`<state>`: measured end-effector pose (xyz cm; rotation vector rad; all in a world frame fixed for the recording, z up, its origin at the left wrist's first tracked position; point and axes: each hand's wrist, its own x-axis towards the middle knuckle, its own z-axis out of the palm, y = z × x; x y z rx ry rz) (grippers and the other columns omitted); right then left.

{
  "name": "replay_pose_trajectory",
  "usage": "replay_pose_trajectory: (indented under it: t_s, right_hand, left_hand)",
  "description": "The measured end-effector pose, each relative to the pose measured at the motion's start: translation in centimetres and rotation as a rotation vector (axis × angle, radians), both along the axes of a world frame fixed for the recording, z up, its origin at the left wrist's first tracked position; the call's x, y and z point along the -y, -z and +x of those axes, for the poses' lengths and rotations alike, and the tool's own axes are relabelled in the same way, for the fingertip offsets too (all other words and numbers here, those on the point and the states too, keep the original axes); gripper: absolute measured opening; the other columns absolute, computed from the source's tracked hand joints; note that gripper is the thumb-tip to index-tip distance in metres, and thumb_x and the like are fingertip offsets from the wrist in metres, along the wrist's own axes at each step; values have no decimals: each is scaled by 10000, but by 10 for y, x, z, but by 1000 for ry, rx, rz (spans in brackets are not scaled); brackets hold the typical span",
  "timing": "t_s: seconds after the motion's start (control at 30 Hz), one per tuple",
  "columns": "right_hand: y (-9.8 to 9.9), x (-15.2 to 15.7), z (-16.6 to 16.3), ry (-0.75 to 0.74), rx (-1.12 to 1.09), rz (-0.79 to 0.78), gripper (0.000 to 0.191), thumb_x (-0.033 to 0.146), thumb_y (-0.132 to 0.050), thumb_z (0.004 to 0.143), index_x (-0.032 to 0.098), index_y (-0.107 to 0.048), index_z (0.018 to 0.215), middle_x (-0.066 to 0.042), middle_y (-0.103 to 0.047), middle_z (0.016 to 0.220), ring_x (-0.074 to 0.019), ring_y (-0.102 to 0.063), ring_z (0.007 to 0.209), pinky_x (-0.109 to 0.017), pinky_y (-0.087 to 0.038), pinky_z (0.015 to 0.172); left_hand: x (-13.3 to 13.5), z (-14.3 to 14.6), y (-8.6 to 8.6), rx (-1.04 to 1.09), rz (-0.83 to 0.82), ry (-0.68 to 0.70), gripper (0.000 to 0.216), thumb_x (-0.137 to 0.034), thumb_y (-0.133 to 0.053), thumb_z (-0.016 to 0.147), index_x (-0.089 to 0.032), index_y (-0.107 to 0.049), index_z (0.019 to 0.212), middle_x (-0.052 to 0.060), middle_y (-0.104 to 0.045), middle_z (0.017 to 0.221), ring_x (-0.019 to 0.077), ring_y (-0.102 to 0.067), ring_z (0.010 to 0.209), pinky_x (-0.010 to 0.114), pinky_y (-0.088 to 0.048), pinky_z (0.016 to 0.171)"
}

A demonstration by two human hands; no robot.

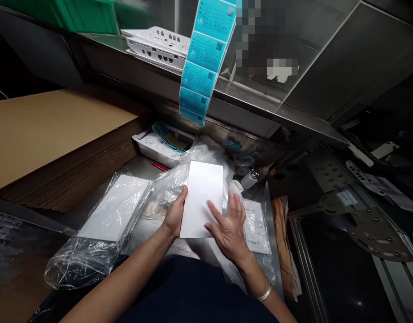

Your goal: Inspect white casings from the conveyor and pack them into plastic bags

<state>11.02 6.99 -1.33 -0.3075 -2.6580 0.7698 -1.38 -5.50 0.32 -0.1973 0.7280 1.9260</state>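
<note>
A flat white rectangular panel (206,184) stands tilted in front of me, its smooth face towards me with a faint mark near the middle. My left hand (175,215) grips its left edge, thumb at the front and the other fingers hidden behind. Over the panel's lower right, my right hand (229,224) is spread, slightly blurred; whether its fingertips touch the surface I cannot tell. To the left lies another white panel (115,208) in a clear plastic bag (81,264). On the right, beside my right hand, is a white part with cutouts (256,226).
Stacked cardboard (58,130) fills the left. Behind the panel are crumpled clear plastic (169,184), a white tray (159,150) and a small bottle (249,179). Blue labels (201,76) hang from the shelf above, near white port housings (155,49). Metal machinery (371,229) stands right.
</note>
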Motion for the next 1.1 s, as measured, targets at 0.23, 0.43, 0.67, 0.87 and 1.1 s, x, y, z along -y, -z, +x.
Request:
replay_pose_trajectory:
  t_s: [0.23, 0.43, 0.67, 0.87, 1.1]
  right_hand:
    - [13, -39, -25, 195, 98, 83, 593, 573, -321, 918, 397, -144, 1456, -47, 29, 1562, -381, 19, 1403, -715, -62, 992]
    - [6, -25, -35, -71, 71, 146, 630, 665, -443, 826, 455, -298, 1402, 7, -19, 1563, -370, 20, 1408, -661, 21, 1037]
    - [30, -56, -41, 298, 34, -514, 676, 631, -321, 891, 237, -318, 1440, -93, -191, 1534, -307, -147, 1403, -562, -143, 1100]
    - [8, -13, -32, 115, 24, -1296, 761, 530, -603, 795, 225, -326, 1435, -107, -564, 1263, -265, -595, 1042, -389, -511, 823]
    - [-3, -5, -25, -47, -7, -1596, 685, 370, -723, 731, 233, -463, 1349, -54, -650, 1151, -244, -617, 1012, -388, -502, 871]
  left_hand:
    - [7, 7, -3, -23, -80, -26, 581, -516, -428, 905, -123, -494, 1328, 135, -685, 1083, 307, -637, 1016, 420, -500, 905]
    - [7, 10, -1, -55, -142, -66, 557, -507, -472, 890, -146, -509, 1312, 117, -692, 1066, 291, -648, 996, 402, -516, 883]
    - [9, 10, 7, -23, -245, -90, 612, -565, -490, 856, -83, -562, 1226, 165, -700, 993, 325, -665, 927, 433, -545, 802]
    - [6, 13, 11, -216, -306, -173, 563, -457, -666, 779, -152, -539, 1235, 134, -694, 1035, 289, -674, 893, 374, -551, 772]
    - [11, 10, 4, -448, -339, -84, 545, -247, -778, 670, -148, -525, 1142, 139, -640, 1146, 298, -637, 960, 349, -533, 744]
